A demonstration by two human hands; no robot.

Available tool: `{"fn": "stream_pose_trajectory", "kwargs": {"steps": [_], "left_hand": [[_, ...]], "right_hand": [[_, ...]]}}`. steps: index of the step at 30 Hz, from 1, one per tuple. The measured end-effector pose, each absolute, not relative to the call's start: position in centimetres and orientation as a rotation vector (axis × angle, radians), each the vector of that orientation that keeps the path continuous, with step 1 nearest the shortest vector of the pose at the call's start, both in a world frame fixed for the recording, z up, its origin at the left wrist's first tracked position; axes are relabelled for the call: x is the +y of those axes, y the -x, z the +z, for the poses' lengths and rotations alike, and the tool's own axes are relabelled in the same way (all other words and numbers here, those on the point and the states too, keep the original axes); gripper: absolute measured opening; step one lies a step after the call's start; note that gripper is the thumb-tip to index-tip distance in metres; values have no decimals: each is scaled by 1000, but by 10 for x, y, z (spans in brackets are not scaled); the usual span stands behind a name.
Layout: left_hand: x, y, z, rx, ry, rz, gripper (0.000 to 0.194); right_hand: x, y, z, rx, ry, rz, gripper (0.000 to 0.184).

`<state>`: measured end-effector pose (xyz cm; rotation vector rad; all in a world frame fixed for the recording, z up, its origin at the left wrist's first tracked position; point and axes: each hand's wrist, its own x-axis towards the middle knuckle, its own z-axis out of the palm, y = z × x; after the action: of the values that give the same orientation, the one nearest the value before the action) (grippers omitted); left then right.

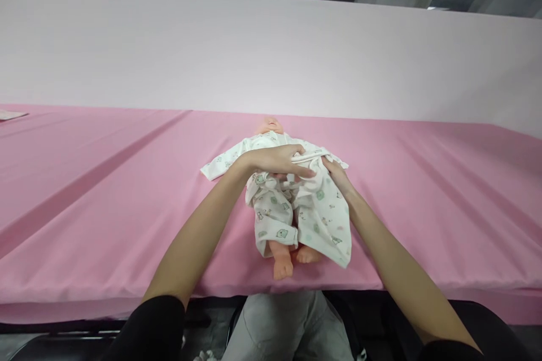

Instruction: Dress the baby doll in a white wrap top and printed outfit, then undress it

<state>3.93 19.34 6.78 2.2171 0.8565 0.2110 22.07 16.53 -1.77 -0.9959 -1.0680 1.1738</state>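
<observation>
A baby doll [283,268] lies on its back, its head at the far end and its bare feet towards me. It wears a white printed long-sleeved top [224,162] and matching baby pants [273,217]. Across the doll's belly reaches my left hand [277,159], thumb and fingers around bunched white cloth near the waist. My right hand [339,176] grips the same gathered cloth from the right, its fingertips partly hidden in the folds. On that side the printed fabric hangs wide and loose over the leg, with a foot showing beneath.
A pink cloth [105,208] with creases covers the table. Behind it stands a white partition [254,56], with dark glass and heart stickers above. A pale flat item [12,115] lies at the far left. My legs [288,327] are under the near edge.
</observation>
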Motion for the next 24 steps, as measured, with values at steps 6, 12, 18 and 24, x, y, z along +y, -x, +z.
{"fn": "stream_pose_trajectory", "kwargs": {"steps": [6,12,18,24], "left_hand": [[204,-39,64,891,-2165,650,17],[205,-39,62,742,-1769,540,19],[206,-37,60,802,-1823,460,40],[207,-40,59,902,-2117,658,26]], "right_hand": [[156,-216,-25,-1200,927,1367,43],[158,-217,-26,-1186,908,1391,41],[166,-218,-28,-1041,873,1295,36],[158,-215,-28,-1174,859,1389,34]]}}
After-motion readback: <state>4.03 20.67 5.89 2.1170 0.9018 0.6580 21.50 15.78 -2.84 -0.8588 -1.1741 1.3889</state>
